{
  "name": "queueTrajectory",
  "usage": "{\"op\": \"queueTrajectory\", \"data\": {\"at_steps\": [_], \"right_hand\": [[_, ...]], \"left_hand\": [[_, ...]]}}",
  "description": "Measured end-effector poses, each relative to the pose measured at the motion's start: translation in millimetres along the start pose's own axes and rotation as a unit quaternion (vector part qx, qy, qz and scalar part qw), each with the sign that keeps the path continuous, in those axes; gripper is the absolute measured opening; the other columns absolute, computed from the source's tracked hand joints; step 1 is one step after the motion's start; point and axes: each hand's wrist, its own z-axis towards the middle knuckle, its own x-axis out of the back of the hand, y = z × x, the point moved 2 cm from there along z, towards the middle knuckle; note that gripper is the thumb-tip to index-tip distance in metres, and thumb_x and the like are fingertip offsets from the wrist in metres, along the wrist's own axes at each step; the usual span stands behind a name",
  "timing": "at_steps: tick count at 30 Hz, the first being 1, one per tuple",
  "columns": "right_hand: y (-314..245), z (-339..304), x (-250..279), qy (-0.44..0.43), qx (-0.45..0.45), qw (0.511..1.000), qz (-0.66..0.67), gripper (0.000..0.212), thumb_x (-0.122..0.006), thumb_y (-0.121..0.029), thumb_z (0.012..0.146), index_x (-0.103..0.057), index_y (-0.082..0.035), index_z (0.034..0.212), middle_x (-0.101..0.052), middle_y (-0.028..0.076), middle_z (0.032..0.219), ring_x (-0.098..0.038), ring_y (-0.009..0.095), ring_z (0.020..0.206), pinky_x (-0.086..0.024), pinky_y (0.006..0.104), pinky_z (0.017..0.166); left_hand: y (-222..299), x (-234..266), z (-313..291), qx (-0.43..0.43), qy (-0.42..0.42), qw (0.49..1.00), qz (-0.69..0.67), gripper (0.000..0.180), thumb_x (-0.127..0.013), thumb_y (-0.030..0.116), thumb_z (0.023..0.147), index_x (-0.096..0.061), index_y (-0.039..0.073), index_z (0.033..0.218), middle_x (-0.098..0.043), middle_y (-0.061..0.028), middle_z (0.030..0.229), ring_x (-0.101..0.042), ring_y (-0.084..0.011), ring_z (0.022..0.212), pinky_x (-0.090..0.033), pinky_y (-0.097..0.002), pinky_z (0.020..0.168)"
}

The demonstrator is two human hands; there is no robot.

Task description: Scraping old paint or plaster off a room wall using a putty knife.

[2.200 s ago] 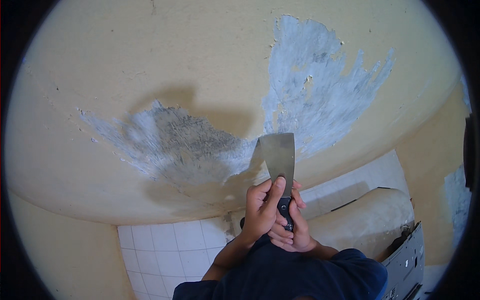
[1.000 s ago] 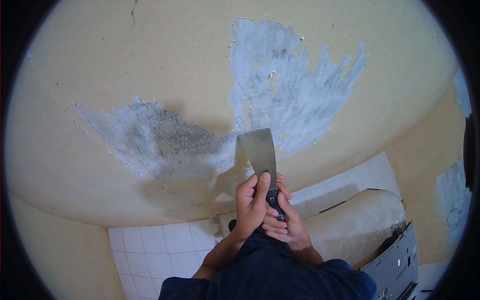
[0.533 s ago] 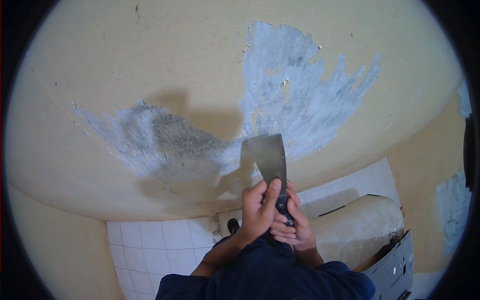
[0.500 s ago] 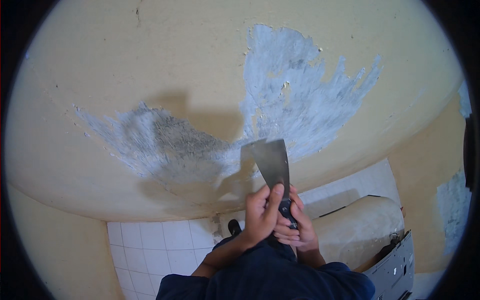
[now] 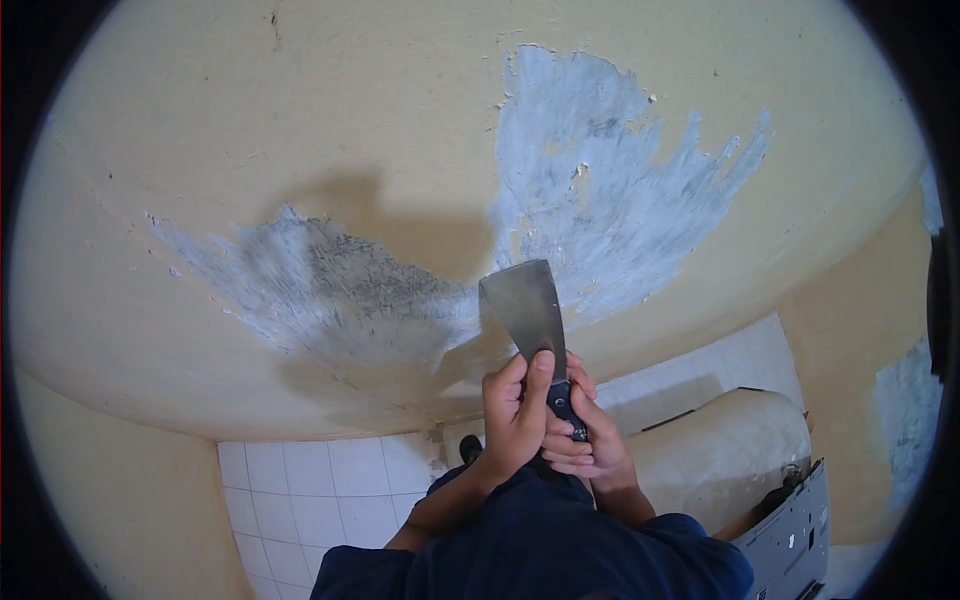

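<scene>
A wide-bladed paint scraper (image 5: pixel 532 305) is held in both of my hands. My left hand (image 5: pixel 512 415) is closed round the base of the blade, its thumb lying along the metal. Lower down, my right hand (image 5: pixel 598 440) wraps the black handle (image 5: pixel 563 402). The blade points up at the cream-painted wall (image 5: pixel 400 110), its edge over the lower tip of a bare grey-white patch (image 5: pixel 590 190). Whether the edge touches the wall I cannot tell. Left of the blade spreads a darker scraped patch (image 5: pixel 360 275), partly under the shadow of my hands and tool.
White floor tiles (image 5: pixel 335 480) lie below the wall at the left. On the right stand a rounded beige object (image 5: pixel 730 440) and a grey panel (image 5: pixel 790 540) leaning by it. Another peeled area (image 5: pixel 910 425) marks the right-hand wall.
The scraper and both my hands have moved up and a little to the left. My grip stays the same, and the view has shifted slightly.
</scene>
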Motion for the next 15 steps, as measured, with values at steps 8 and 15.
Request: {"op": "queueTrajectory", "data": {"at_steps": [8, 15], "right_hand": [[4, -25, 8, 0.007, 0.028, 1.000, 0.004, 0.044, -0.043, -0.050, 0.092, -0.038, -0.009, 0.075, -0.026, -0.005, 0.048, -0.024, 0.003, 0.031, -0.019, 0.0167, 0.030], [-3, 29, -24, 0.032, 0.066, 0.997, -0.028, 0.039, -0.038, -0.035, 0.098, -0.028, -0.026, 0.134, -0.039, 0.000, 0.069, -0.029, 0.002, 0.038, -0.022, 0.0152, 0.031]], "left_hand": [[-2, -13, -13, 0.020, -0.055, 0.998, 0.021, 0.030, -0.040, 0.019, 0.098, -0.058, -0.004, 0.093, -0.065, -0.0086, 0.079, -0.056, -0.0062, 0.061, -0.045, -0.0181, 0.054], [23, 16, 6, -0.087, 0.083, 0.993, 0.004, 0.033, -0.042, 0.021, 0.098, -0.059, -0.002, 0.081, -0.062, -0.0060, 0.071, -0.055, -0.0069, 0.062, -0.042, -0.0191, 0.055]]}}
